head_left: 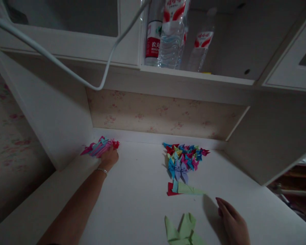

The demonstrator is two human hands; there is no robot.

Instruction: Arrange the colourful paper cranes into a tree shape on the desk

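My left hand (109, 158) reaches to the far left of the white tabletop, its bent fingers touching a heap of folded paper pieces (99, 148) in pink, purple and blue. A red paper piece (115, 144) shows just beyond the fingertips; what the fingers hold is hidden. Over the right front, my right hand (232, 217) is loosely closed, with nothing visible in it. Left of it lies a pale green folded paper strip (190, 189) beside light blue and red pieces. Nearest to me is a larger pale green folded paper (184, 231) with pointed flaps.
A cluster of small colourful origami pieces (186, 156) sits at the back centre-right. Above, plastic bottles (171, 41) stand on an open shelf (193, 76). A white cable (73, 76) hangs in front of the cabinet. Side panels (277, 136) bound the tabletop (137, 204).
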